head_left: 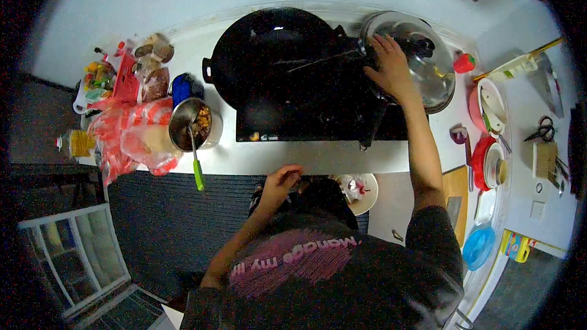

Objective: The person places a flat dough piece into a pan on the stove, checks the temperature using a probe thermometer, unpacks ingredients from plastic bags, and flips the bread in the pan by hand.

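Observation:
My right hand [389, 70] reaches over the left part of a glass lid [422, 73], its fingers spread. Whether it touches the lid is hard to tell. Left of it stands a large black wok [272, 55] on the black stove [275, 125]. My left hand [285, 184] is near the counter's front edge with its fingers curled; what they hold, if anything, is hidden. A metal pot [183, 125] with brown food and a green-handled spoon [197, 174] stands left of the stove.
Red-and-white plastic bags [131, 137], an oil bottle [79, 143] and a red basket [125, 76] lie at the left. At the right are a pink bowl [476, 107], a red container [480, 162] and a blue bowl [479, 248]. A bin [367, 201] stands below the counter.

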`<state>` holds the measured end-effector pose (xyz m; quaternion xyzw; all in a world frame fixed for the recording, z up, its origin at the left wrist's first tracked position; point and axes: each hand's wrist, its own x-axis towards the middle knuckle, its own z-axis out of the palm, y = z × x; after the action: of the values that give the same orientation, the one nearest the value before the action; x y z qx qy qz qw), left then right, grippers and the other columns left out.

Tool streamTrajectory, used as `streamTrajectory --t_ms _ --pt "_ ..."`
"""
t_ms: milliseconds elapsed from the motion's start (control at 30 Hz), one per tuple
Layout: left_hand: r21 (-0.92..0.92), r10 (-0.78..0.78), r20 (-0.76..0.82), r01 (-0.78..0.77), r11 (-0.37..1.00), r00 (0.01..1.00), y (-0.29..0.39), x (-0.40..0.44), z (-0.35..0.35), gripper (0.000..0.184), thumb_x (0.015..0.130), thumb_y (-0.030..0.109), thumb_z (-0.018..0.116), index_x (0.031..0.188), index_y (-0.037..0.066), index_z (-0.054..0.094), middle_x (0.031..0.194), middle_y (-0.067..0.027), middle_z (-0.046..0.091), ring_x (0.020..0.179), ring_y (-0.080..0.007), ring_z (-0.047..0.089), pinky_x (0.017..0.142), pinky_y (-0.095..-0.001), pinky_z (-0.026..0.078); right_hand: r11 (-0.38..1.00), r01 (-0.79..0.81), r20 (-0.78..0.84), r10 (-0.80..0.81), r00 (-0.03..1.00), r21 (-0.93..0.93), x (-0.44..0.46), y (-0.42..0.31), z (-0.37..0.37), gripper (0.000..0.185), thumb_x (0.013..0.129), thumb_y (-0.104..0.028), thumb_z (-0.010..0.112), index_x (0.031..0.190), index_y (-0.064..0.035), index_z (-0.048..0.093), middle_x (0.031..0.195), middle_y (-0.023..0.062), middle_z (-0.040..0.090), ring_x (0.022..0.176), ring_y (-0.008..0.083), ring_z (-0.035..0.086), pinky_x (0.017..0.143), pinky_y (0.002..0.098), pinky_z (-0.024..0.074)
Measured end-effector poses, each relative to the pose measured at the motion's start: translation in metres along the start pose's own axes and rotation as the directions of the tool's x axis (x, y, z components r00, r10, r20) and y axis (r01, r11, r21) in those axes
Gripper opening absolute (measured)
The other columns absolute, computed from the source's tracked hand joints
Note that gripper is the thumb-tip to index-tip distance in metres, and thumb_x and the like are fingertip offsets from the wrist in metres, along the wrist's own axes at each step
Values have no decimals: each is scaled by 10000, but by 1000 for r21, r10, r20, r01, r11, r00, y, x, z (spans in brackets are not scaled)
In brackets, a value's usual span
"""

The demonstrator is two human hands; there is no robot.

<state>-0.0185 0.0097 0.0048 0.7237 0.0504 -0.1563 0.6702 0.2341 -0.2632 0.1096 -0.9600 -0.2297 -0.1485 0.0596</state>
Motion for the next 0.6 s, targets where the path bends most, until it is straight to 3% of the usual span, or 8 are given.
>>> streamTrajectory --t_ms 133,200,267,333,400,467,533,600 --pt "-51 21 17 -20 999 1000 -15 -10 -4 195 873 76 498 1046 9 558 951 -71 606 849 -129 560 749 -245 451 944 -42 -100 79 992 328 -65 -47 -45 429 757 -168 611 1160 -68 505 1136 166 526 1053 317 502 909 407 397" --pt "-55 2 24 -1 999 1000 -21 -19 -7 198 870 70 498 1049 9 558 950 -71 607 841 -130 561 748 -245 450 767 -237 121 205 971 597 -102 -82 -46 353 764 -164 609 1099 -66 556 1020 142 591 897 276 586 802 366 467" --pt "-32 -33 31 34 999 999 -21 -31 -10 200 869 66 494 1050 10 559 946 -70 609 835 -131 563 748 -246 450 525 -288 243 155 957 801 -136 -125 -32 293 775 -178 609 1043 -61 590 948 116 621 800 230 610 739 328 484" --pt "-49 -15 19 16 999 1000 -23 -47 -16 201 866 62 492 1049 17 564 944 -67 609 829 -131 562 742 -248 450 332 -539 548 75 833 774 -152 -168 -3 261 769 -53 590 1027 -14 585 953 91 625 814 167 599 709 276 468" --pt "-51 -31 -4 31 998 1000 -36 -69 -21 205 863 66 495 1051 24 567 943 -62 608 828 -131 562 739 -248 450 415 -499 514 84 854 761 -174 -179 68 265 782 -124 605 1023 -16 587 895 88 632 787 162 601 695 279 473" --pt "-43 -72 -41 70 997 997 -56 -93 -30 211 861 78 502 1056 32 569 943 -55 608 832 -132 562 740 -245 450 665 -429 352 257 900 612 -183 -162 150 298 792 -240 607 989 -18 577 879 113 628 770 222 615 677 311 479" --pt "-86 -172 -106 163 983 979 -90 -129 -37 219 858 99 515 1062 40 568 955 -57 608 845 -143 566 747 -256 450 711 -555 357 431 829 431 -172 -145 171 394 782 -354 601 950 -3 539 842 171 614 765 307 609 666 376 480" --pt "-163 -257 -174 229 960 951 -138 -172 -47 227 857 123 524 1067 47 567 968 -60 608 866 -155 567 760 -269 449 777 -611 181 586 790 150 -152 -136 181 427 788 -391 575 918 9 504 812 211 603 748 377 587 666 430 471"
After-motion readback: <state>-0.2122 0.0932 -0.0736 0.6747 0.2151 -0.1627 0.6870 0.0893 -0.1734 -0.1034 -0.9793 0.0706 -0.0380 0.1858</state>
